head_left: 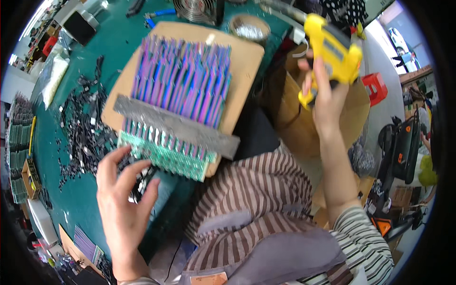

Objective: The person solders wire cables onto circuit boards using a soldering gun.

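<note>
"Currently, hand status?"
"Right hand (327,97): grips yellow gun-shaped tool (335,50) near cardboard box (354,107). Left hand (122,194): unclenched, fingers spread beside green circuit boards (166,155)."
"Obstructions?"
"Metal bar (175,124) across coloured strips (178,80); black cables (84,126) heaped on the worktop (114,40)."

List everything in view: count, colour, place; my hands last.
Table: 1, green, left and centre
Cardboard: 1, tan, centre
Strips: many, purple-blue, on cardboard
Bar: 1, grey, across strips
Circuit boards: uncountable, green, below bar
Cables: many, black, left on table
Bag: 1, clear and white, upper left
Fan: 1, metallic, top
Round dish: 1, tan, beside fan
Gun tool: 1, yellow and black, upper right
Box: 1, brown, below gun tool
Unclear object: 1, red, right of box
Apron: 1, striped brown and grey, bottom
Rim clutter: too small to count
Left hand: 1, bare, beside circuit boards
Right hand: 1, bare, holding gun tool
</note>
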Demonstrator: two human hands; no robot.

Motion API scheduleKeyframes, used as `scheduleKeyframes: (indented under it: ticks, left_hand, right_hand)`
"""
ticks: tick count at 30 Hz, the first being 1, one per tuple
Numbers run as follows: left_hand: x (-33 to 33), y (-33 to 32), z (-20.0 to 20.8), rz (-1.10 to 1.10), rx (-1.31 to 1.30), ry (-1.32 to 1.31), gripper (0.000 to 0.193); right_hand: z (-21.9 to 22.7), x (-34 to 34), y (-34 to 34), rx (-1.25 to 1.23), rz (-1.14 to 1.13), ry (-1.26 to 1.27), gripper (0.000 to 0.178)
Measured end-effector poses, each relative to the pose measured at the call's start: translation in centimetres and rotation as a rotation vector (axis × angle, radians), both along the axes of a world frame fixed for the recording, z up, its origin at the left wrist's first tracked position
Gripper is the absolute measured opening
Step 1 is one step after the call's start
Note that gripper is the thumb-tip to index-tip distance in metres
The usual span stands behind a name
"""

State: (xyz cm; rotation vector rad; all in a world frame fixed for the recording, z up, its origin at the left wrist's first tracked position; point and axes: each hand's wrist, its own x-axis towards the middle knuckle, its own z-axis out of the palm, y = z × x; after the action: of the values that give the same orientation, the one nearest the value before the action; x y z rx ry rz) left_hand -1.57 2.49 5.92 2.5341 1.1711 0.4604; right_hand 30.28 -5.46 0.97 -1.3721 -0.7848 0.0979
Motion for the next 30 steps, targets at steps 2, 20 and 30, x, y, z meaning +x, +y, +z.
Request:
scheduleKeyframes:
  ticks: [2,20,30]
  left_hand:
    - [0.3,0.9,0.2,-0.098,-0.071,-0.055,0.029]
    - [6.3,-1.3,2.0,-0.934,-0.750,0.297,0.036]
    - [18.8,-8.0,-5.3,-0.626,-0.253,-0.440,0.085]
  right_hand:
    - [0.1,2.4,1.0,0.022,0.103,-0.006,0.028]
    - [4.0,11.8,0.3,-0.113,0.112,-0.295,0.044]
    - [1.6,6.3,-4.8,0.300,0.215,0.501,0.043]
